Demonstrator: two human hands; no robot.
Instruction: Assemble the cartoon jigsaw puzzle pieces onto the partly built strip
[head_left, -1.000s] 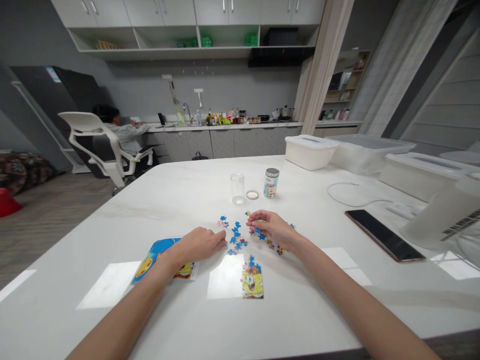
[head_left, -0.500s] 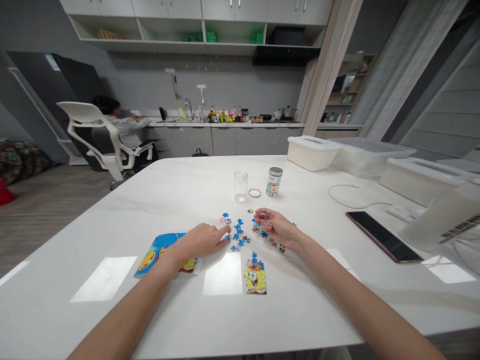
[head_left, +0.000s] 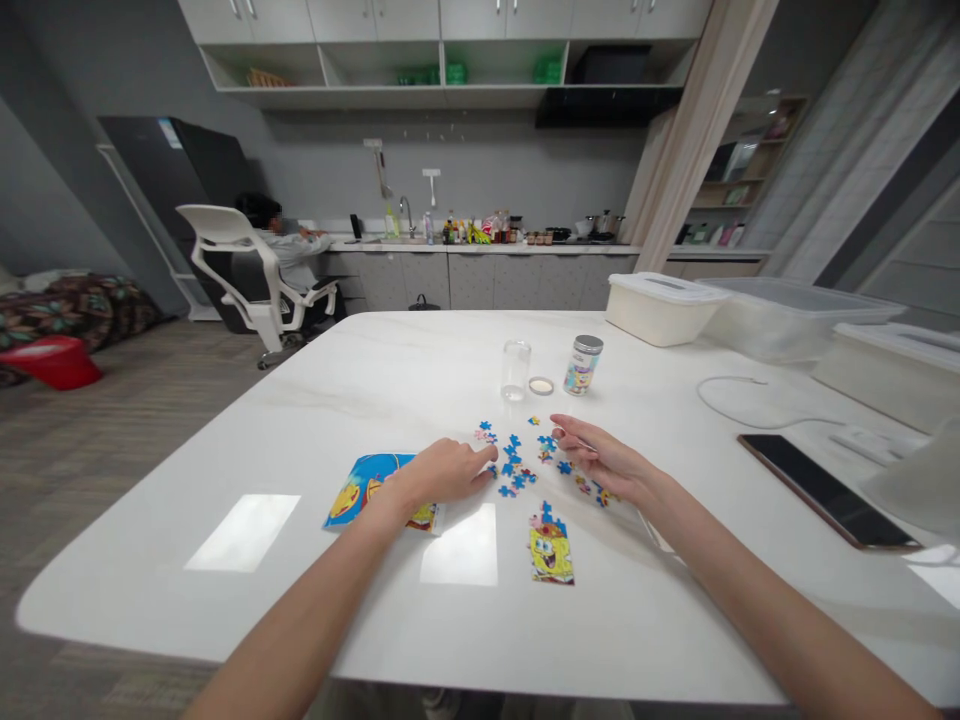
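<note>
My left hand (head_left: 454, 470) rests low over the white table, its thumb and index fingertip closed about a small blue puzzle piece (head_left: 493, 470). To the right, my right hand (head_left: 600, 455) hovers beside the loose pieces with fingers apart and slightly bent; I see nothing held in it. Between the hands lie several loose blue puzzle pieces (head_left: 513, 455), and more show under the right hand. Nearer to me is a joined puzzle section (head_left: 551, 550) with a yellow cartoon face and blue pieces at its top. My left forearm partly covers a blue picture sheet (head_left: 367, 482).
Beyond the pieces stand a clear jar (head_left: 515, 372), its round lid (head_left: 541, 385) and a printed can (head_left: 583, 365). At right are a phone (head_left: 825, 490), a white cable (head_left: 750, 410) and lidded storage boxes (head_left: 664, 308). A person sits in a white chair (head_left: 225, 250) behind the table.
My view has turned to the left, so everything appears further right. Both hands stay near the same pieces; the right hand's index finger is stretched out more.
</note>
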